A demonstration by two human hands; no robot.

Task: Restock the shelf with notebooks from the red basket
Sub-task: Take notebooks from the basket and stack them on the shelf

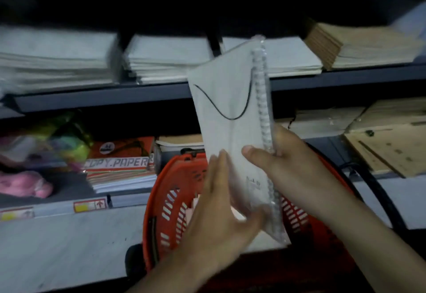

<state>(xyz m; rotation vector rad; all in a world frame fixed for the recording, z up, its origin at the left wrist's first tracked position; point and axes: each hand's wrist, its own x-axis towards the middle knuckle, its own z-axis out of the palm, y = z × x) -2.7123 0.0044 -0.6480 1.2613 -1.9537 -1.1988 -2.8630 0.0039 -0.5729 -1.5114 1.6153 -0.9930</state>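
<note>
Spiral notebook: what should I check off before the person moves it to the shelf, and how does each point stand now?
1. Grip: right hand holds spiral notebook by its spiral edge: ok.
2. Support: left hand flat against the cover: ok.
3. Notebook held above red basket: ok.
4. Destination: white stacks lie on upper shelf: ok.
5. Headroom above those stacks: cannot tell, too dark.

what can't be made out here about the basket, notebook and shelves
Head view only:
- Contents of the red plastic basket: mostly hidden by the left hand, right hand and white spiral-bound notebook.
- Small print on the notebook's cover: too small, blurred.
- White stacks on the upper shelf: blurred; notebooks or loose paper, unclear.
- Space above that shelf: too dark.
</note>
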